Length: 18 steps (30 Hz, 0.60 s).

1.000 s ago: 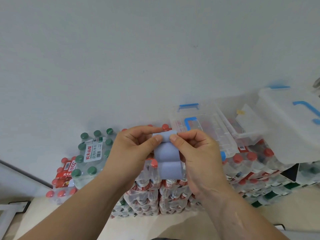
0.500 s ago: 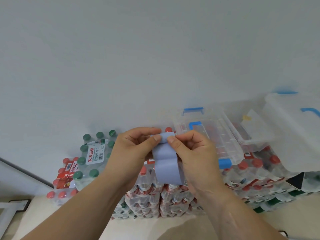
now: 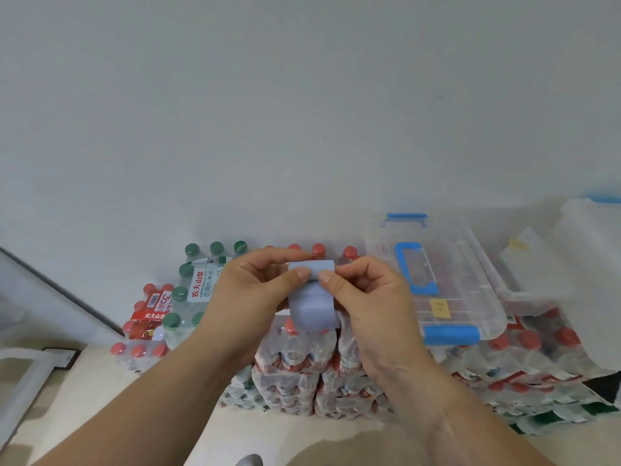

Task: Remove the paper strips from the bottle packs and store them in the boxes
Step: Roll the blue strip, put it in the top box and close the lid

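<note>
A pale blue paper strip (image 3: 312, 307) hangs folded between my two hands above the stacked bottle packs (image 3: 295, 371). My left hand (image 3: 248, 297) pinches its top edge with thumb and fingers. My right hand (image 3: 366, 301) pinches the same edge from the other side, thumbs almost touching. A clear plastic box with blue handle and latches (image 3: 470, 297) lies closed on the packs just right of my right hand. A second clear box (image 3: 551, 274) stands open further right.
Green-capped bottle packs (image 3: 198, 284) and red-capped packs (image 3: 144, 324) stand at the left against the white wall. A large white lid or bin (image 3: 594, 264) fills the right edge. Pale floor lies in front of the stacks.
The strip's lower part has been folded up, so it hangs shorter. The view has dipped, so hands and boxes sit lower in frame; both hands keep their pinch.
</note>
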Each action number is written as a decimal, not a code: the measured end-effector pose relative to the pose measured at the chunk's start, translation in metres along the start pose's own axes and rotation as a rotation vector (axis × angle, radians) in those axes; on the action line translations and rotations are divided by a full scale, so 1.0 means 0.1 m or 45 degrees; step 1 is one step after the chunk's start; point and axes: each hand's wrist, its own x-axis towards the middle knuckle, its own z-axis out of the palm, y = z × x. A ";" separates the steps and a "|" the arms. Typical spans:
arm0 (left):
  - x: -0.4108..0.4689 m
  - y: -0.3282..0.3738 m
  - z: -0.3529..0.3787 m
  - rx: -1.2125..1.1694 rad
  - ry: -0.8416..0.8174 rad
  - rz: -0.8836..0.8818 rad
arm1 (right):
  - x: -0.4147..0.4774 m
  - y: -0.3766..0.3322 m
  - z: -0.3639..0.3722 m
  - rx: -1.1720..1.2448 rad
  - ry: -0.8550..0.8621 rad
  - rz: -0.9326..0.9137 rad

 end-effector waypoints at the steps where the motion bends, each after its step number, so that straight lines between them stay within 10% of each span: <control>1: 0.01 0.00 -0.07 0.024 0.014 0.010 | 0.01 0.01 0.05 -0.013 -0.017 0.006; 18: 0.46 0.13 -1.39 -0.034 0.037 -0.063 | 0.21 0.25 1.36 -0.256 -0.006 -0.048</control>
